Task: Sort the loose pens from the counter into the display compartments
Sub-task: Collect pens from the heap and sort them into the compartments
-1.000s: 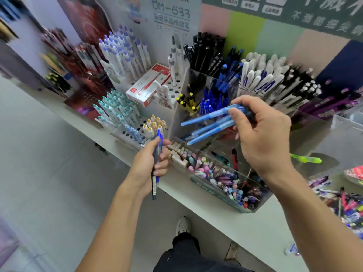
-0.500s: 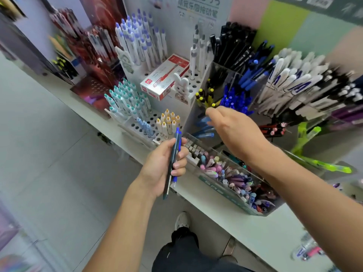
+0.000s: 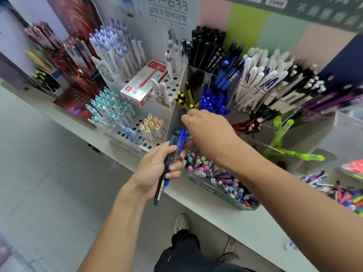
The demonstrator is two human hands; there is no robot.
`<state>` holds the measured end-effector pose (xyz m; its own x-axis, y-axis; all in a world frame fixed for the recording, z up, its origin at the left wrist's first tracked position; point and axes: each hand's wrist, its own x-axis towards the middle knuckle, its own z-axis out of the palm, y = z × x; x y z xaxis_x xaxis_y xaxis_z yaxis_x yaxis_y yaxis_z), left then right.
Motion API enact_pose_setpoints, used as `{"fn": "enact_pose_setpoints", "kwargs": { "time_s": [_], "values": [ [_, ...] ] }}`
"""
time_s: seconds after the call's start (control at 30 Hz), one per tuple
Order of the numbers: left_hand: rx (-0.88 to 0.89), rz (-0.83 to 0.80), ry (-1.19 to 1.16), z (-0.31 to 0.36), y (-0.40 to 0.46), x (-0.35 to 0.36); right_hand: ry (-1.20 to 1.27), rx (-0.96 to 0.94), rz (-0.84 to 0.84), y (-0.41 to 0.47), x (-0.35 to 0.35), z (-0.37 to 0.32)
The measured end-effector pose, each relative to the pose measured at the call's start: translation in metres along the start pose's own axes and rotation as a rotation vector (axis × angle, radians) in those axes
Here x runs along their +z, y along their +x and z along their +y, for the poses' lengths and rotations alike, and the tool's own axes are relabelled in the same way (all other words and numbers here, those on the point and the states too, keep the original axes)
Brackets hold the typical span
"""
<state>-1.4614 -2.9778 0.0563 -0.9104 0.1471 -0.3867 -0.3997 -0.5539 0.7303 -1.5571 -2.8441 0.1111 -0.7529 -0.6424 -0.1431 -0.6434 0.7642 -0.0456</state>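
The left hand (image 3: 157, 169) has its fingers curled round two pens (image 3: 169, 163), one dark teal and one bright blue, held side by side and nearly upright, tips down past the heel of the palm and clips up at about one o'clock. The grip sits on the middle of the barrels, which looks the right place: such pens are light, stiff and a little slick, so a hold near the middle keeps them from swinging or sliding out, and they should stand a fair squeeze without harm. At about one o'clock from that hand, close above the clips, the right hand (image 3: 208, 130) reaches over the low clear compartment (image 3: 176, 122) at the front of the display; its fingers point down and away and are curled, but the back of the hand hides them and the frame is blurred, so I cannot tell whether they hold anything. A few pale blue pens (image 3: 177, 132) show just under it, seemingly lying in that compartment. Further out at twelve o'clock stand the yellow pens (image 3: 184, 99) and the blue pens (image 3: 212, 101), each bunch in its own section, with black pens (image 3: 204, 46) behind. At four o'clock, far along the white surface (image 3: 206, 207), lies the loose heap of mixed pens (image 3: 345, 195) not yet sorted, well apart from both hands.
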Motion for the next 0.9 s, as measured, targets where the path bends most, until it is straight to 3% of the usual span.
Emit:
{"fn": "enact_pose_setpoints", "kwargs": {
  "time_s": [0.13, 0.27, 0.37, 0.43, 0.53, 0.67, 0.8, 0.9],
  "values": [
    [-0.011, -0.104, 0.157, 0.001, -0.006, 0.007, 0.521, 0.078, 0.214, -0.045, -0.011, 0.024],
    [-0.061, -0.265, 0.328, -0.004, -0.006, 0.029, 1.144, 0.124, 0.026, -0.087, 0.001, 0.038],
    [-0.091, -0.315, 0.541, -0.015, -0.006, 0.050, 1.363, 0.248, 0.069, -0.120, 0.020, 0.053],
    [-0.097, -0.237, 0.706, -0.024, -0.004, 0.056, 1.428, 0.365, 0.192, -0.143, 0.028, 0.067],
    [-0.070, 0.016, 0.846, -0.038, 0.003, 0.057, 1.477, 0.515, 0.437, -0.169, 0.025, 0.087],
    [0.134, 0.375, 0.828, -0.048, 0.018, 0.058, 1.188, 0.510, 0.690, -0.183, 0.013, 0.098],
    [0.079, 0.378, 0.559, -0.043, 0.048, 0.057, 0.983, 0.462, 0.696, -0.178, 0.008, 0.087],
    [0.307, 0.318, 0.617, -0.032, 0.064, 0.056, 1.001, 0.451, 0.696, -0.176, 0.011, 0.080]
  ]
}}
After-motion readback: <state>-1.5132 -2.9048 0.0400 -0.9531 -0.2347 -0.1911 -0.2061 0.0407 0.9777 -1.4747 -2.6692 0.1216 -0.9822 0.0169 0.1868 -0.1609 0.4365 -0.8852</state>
